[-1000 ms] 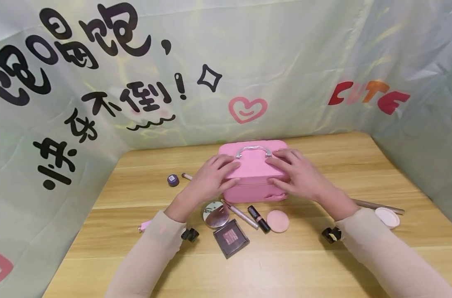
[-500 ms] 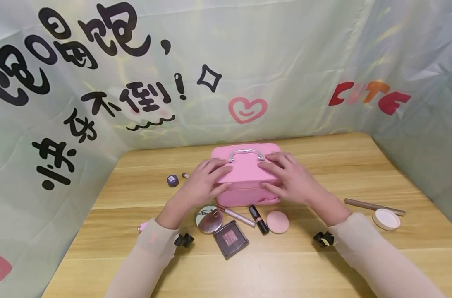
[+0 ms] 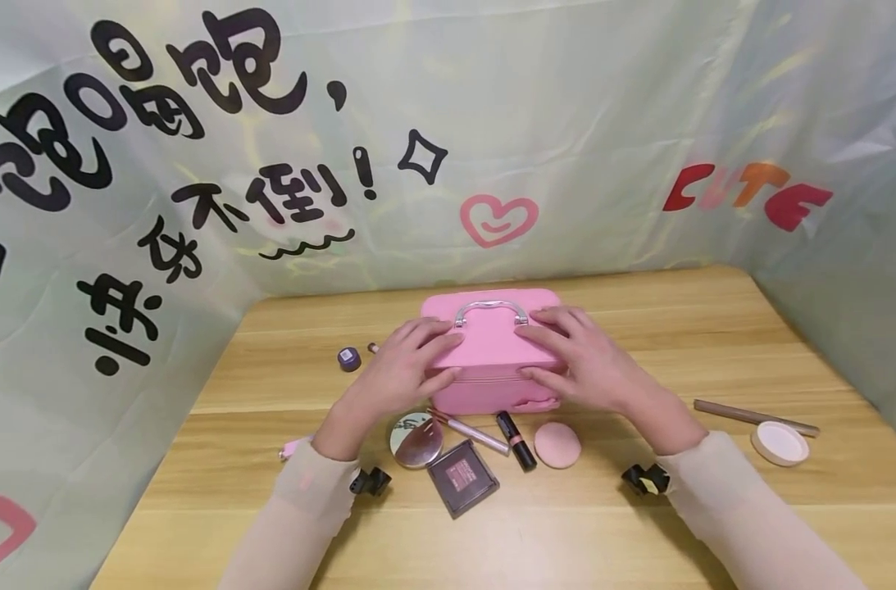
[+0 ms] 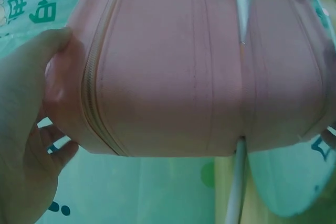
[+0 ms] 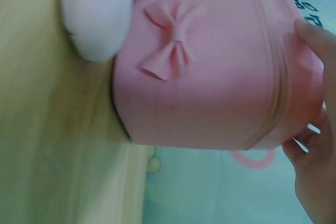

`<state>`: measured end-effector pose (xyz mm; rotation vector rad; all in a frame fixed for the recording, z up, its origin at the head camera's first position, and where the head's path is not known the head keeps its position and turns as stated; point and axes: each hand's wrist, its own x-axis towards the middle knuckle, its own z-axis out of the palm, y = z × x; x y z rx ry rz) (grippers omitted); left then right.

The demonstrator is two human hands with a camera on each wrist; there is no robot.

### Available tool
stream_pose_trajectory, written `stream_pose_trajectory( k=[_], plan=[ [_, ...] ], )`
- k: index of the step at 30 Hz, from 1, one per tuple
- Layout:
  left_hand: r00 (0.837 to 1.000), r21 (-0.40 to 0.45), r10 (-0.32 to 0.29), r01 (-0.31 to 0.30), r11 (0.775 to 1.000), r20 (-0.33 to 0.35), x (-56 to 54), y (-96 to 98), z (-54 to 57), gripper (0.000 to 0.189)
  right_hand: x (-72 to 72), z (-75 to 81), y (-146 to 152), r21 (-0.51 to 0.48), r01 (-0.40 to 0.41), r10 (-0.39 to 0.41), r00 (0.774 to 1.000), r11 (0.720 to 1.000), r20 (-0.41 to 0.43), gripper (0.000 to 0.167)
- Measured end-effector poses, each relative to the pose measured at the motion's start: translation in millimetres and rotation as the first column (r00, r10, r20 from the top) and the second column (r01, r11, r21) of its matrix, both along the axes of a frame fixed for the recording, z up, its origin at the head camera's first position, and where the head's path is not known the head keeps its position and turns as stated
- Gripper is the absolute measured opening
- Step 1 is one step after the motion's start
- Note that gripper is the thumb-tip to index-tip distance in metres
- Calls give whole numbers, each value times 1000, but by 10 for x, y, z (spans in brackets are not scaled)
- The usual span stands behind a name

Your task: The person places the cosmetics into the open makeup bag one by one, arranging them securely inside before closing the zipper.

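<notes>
A pink makeup case (image 3: pixel 492 348) with a silver handle and a zip stands shut on the wooden table. My left hand (image 3: pixel 399 373) holds the left of its lid, fingers on top and thumb on the front. On the right side, my right hand (image 3: pixel 591 369) grips the lid the same way. A pink bow (image 5: pixel 176 38) shows on the case front in the right wrist view. Just before the case lie a round mirror (image 3: pixel 416 440), a silver-pink brush (image 3: pixel 477 434), a black lip tube (image 3: pixel 516 441), a pink powder puff (image 3: pixel 557 445) and a dark square compact (image 3: pixel 462 478).
A small purple-capped jar (image 3: pixel 348 358) sits left of the case. To the right lie a brown stick (image 3: pixel 756 417) and a round white lid or dish (image 3: pixel 780 443). A printed cloth (image 3: pixel 602 123) hangs behind the table.
Both hands have drawn the case slightly left and toward me, then kept their hold on it. The round mirror has shifted a little left and nearer. The view has turned slightly.
</notes>
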<state>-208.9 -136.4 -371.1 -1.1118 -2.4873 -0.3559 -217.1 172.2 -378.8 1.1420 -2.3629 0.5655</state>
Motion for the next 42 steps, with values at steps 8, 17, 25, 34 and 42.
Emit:
stream_pose_trajectory(
  k=[8,17,25,34,42],
  plan=[
    [1000,-34,16,-17,999,-20,22,94,50,50,-19,67,127,-66,-18,23,996,998,85,48],
    [998,-29,11,-13,999,-65,39,110,45,48,-39,112,191,-146,14,-3,997,989,73,40],
    [999,-12,-2,1,1000,-49,40,66,39,51,-50,112,225,-133,13,2,994,991,110,43],
    [999,3,-13,13,1000,-36,-1,41,32,52,-81,65,253,-102,-29,37,996,994,79,48],
    [999,29,-31,31,999,-11,-62,12,41,51,-77,69,245,-104,-34,39,998,994,51,45]
  ],
)
